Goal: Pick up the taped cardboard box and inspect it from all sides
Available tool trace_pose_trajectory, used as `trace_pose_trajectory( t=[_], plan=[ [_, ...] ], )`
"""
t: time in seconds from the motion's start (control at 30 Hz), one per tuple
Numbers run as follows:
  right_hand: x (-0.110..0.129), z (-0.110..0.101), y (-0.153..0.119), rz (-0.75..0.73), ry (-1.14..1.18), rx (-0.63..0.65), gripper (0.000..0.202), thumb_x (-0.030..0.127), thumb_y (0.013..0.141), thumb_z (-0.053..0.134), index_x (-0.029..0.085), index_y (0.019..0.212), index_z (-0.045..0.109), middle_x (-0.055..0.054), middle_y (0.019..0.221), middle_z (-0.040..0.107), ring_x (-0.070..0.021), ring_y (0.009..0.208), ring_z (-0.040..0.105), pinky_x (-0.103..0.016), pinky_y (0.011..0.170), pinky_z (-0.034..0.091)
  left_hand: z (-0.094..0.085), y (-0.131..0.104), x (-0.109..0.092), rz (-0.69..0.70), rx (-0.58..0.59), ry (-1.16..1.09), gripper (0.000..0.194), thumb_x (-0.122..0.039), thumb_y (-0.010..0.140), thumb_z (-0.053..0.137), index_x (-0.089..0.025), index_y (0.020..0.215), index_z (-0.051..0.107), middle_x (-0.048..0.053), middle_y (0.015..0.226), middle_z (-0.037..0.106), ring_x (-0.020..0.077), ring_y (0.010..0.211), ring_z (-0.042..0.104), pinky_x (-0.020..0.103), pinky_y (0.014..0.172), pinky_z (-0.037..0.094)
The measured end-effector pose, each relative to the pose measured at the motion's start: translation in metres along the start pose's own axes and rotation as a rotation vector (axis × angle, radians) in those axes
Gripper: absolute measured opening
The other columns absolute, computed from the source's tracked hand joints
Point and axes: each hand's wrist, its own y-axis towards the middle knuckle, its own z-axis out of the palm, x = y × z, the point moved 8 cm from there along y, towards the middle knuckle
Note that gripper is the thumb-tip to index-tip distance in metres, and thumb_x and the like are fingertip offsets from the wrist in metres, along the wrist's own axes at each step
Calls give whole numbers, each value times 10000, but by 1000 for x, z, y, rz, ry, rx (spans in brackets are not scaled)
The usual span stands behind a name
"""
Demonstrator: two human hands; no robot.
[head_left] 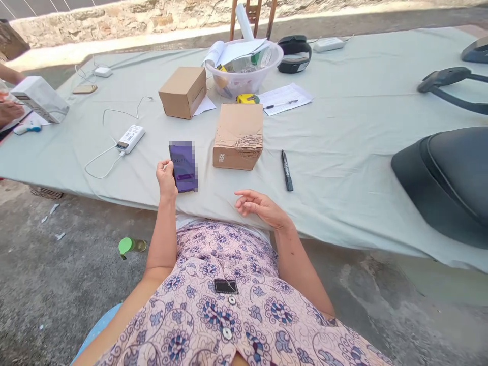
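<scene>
My left hand [166, 179] grips a smartphone [183, 170] by its left edge, above the front of the table. Purple shows on its screen, part of which is blurred out. Near the table's front edge, my right hand [260, 207] holds nothing, its fingers loosely bent and apart. Just beyond it sits a closed cardboard box [238, 134] with dark scribbled lines on one corner. A black marker [287, 171] lies to the right of that box. Behind and left of it is a second cardboard box [183, 91].
A plastic basin [244, 81] with papers and a bottle stands at the back, near a yellow tape measure [247, 98] and a paper sheet [285, 99]. A white power bank [130, 139] lies left, a black bulky case [446, 185] right. Another person's hand [9, 112] shows far left.
</scene>
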Motion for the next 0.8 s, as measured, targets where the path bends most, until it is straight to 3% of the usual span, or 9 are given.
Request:
trace_pose_trajectory(
  t=[0.13,0.33,0.43,0.5,0.57,0.67,0.73,0.8],
  plan=[
    [0,0,0,-2,7,-4,420,377,840,741,210,1217,665,-64,944,737,-149,787,666,-281,676,569,-26,20,3,-34,-105,106,149,-281,835,569,-219,814,436,-72,657,466,76,558,472,193,591,403],
    [1,0,1,-13,28,-8,422,396,832,753,212,1203,671,-55,933,731,-140,779,665,-266,666,568,-29,31,8,-75,-79,194,103,-277,877,530,-183,835,521,-30,697,542,109,620,546,242,653,467],
    [1,0,2,-19,34,-12,412,387,833,752,211,1196,671,-50,928,730,-134,774,667,-257,658,565,-26,27,-2,-24,-72,258,210,-266,883,562,-175,1072,581,68,992,668,181,973,655,295,882,501],
    [1,0,3,-24,33,-14,410,378,832,752,208,1196,668,-51,930,733,-135,773,668,-255,652,562,-20,22,-18,94,-67,378,379,-279,890,592,-193,1256,548,126,1317,608,222,1304,536,328,1082,411],
    [2,2,3,-33,29,-22,418,381,828,752,207,1198,664,-52,934,733,-136,780,669,-253,651,561,-7,14,-33,228,-22,496,513,-323,903,602,-203,1386,479,138,1514,471,242,1461,382,357,1186,308],
    [4,1,3,-43,-14,-63,448,417,820,747,205,1204,656,-54,940,727,-139,791,675,-258,665,564,27,1,-39,331,157,541,671,-389,901,627,-218,1494,364,140,1595,376,268,1499,330,406,1224,262],
    [7,-8,4,-55,-82,-159,476,453,819,729,202,1213,642,-57,937,725,-149,803,680,-272,685,566,57,-12,-35,379,303,556,775,-431,884,658,-247,1538,284,135,1627,323,283,1520,289,439,1236,235],
    [14,-28,5,-85,-167,-335,510,490,831,683,203,1247,613,-67,973,727,-171,844,688,-301,711,569,89,-28,-30,430,425,595,866,-480,867,677,-302,1567,200,116,1663,245,296,1544,223,479,1240,216]
  ],
)
